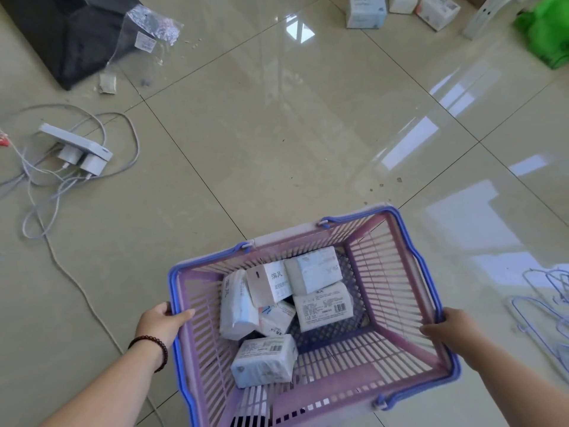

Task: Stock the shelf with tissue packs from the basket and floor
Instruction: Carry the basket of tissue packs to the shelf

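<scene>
A pink slatted basket point(388, 272) with a blue rim is held above the tiled floor, low in the head view. Several white tissue packs point(314, 269) lie jumbled in its bottom. My left hand point(161, 318), with a dark bead bracelet on the wrist, grips the left rim. My right hand point(446, 326) grips the right rim. More tissue packs point(366, 10) stand on the floor at the top right. No shelf is in view.
A white power strip point(77, 147) with tangled cables lies at the left. A black object point(70, 35) and a clear plastic bag point(151, 29) sit at the top left. A green bag point(548, 35) lies top right. Wire hangers point(551, 303) lie at the right.
</scene>
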